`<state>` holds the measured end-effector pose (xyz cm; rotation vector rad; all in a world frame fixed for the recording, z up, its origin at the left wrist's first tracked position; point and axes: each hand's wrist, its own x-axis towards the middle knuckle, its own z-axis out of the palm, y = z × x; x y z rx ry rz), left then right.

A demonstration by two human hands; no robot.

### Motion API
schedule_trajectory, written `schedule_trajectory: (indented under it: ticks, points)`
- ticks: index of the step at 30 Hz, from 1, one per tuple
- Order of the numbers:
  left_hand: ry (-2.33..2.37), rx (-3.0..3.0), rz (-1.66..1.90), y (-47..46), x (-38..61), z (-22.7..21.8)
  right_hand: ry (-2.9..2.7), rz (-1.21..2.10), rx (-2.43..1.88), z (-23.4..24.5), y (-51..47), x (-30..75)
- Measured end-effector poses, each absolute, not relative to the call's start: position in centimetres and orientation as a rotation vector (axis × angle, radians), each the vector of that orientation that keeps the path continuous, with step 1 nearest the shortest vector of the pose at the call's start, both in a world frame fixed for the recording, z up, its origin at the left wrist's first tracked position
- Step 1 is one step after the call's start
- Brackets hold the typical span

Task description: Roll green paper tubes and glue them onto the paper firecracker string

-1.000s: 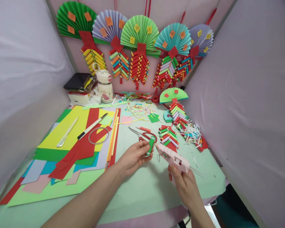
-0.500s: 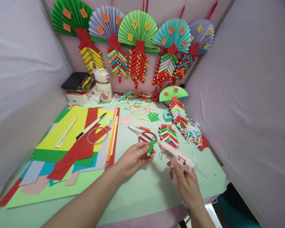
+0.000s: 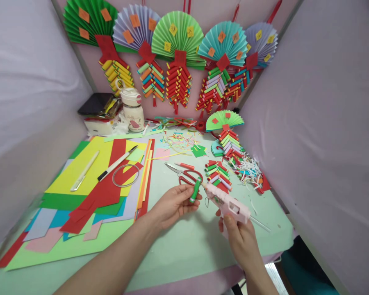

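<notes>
As left hand grips roll, glue gun stays near.

The pale green table is hemmed in left and right by lilac cloth panels; paper fans are hung along the far pink wall.

glue gun handle hidden inside right hand | nozzle contact with green roll in left hand too small to be told | scissors handles partly covered by that roll, just beyond left hand | forearms cut off by bottom edge
</notes>
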<state>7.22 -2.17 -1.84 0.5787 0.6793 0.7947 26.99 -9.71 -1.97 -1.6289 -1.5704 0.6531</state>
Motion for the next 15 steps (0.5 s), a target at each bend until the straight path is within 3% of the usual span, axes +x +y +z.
schedule_trajectory:
  ticks: [15]
  points:
    - [0.671, 0.562, 0.807, -2.13, 7.24, -1.81, -1.598, 0.654, -1.691, -1.89, -9.51, 27.18]
